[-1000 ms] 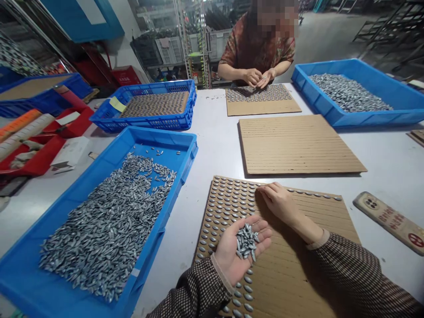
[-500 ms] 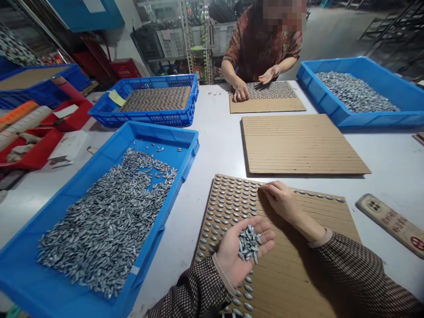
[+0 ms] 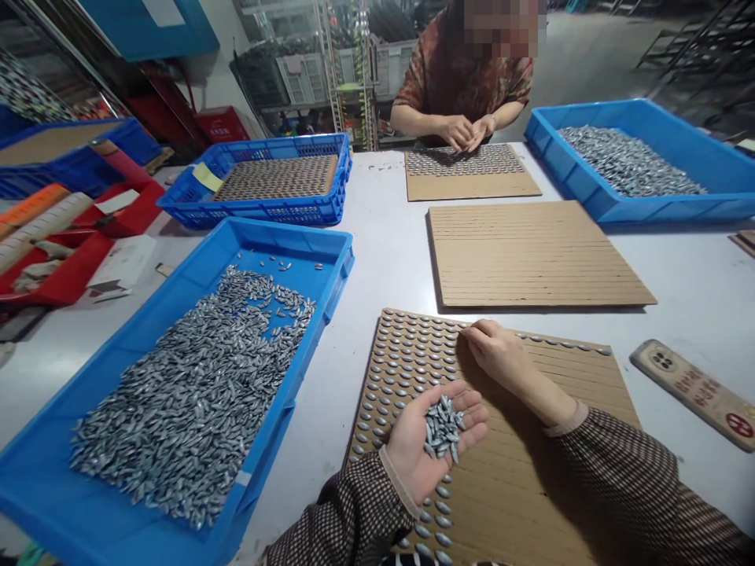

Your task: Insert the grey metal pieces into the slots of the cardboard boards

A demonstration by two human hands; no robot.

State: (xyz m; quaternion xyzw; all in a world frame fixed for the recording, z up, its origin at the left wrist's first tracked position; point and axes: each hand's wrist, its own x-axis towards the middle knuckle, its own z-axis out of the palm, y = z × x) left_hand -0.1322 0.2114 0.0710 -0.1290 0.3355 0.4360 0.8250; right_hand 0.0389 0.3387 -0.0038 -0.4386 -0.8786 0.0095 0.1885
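My left hand (image 3: 421, 440) is palm up with its fingers stretched, cupping a heap of small grey spindle-shaped metal pieces (image 3: 443, 428). It hovers over a lined cardboard sheet (image 3: 507, 503). Along the sheet's left side, such pieces lie in neat rows, and one more row runs along its far edge. My right hand (image 3: 501, 354) rests at that far edge, beside the last filled column, its thumb and fingers pinched together against the cardboard. Whatever lies between those fingertips is hidden.
A blue tray (image 3: 268, 464) of loose pieces stands at left, a blue crate (image 3: 253, 216) behind it. Stacked cardboard sheets (image 3: 536, 259) lie ahead, a phone (image 3: 696, 397) at right. Opposite, a co-worker's hands (image 3: 469, 134) meet above another sheet, near a second blue tray (image 3: 654, 208).
The co-worker's hand has lifted from their sheet and come to their other palm. My own hands have hardly moved; the right still pinches at the far edge.
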